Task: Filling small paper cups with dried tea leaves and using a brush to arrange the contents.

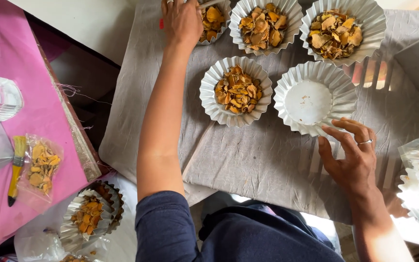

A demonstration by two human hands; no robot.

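One empty white fluted cup [314, 98] | right hand [351, 156] spread, fingertips touching rim | left hand [182, 20] pinching a stick [208, 4]

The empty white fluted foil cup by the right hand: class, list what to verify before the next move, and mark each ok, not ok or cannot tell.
1. Empty white fluted foil cup sits upright on the grey cloth: ok.
2. Right hand reaches its rim: ok, fingertips at the near edge.
3. Cup is clean inside: not ok, a few crumbs lie on the base.
4. Left hand is free: cannot tell, it rests at the far-left cup of orange dried slices.
5. Neighbouring filled foil cup is clear of the empty one: ok, a narrow gap shows.
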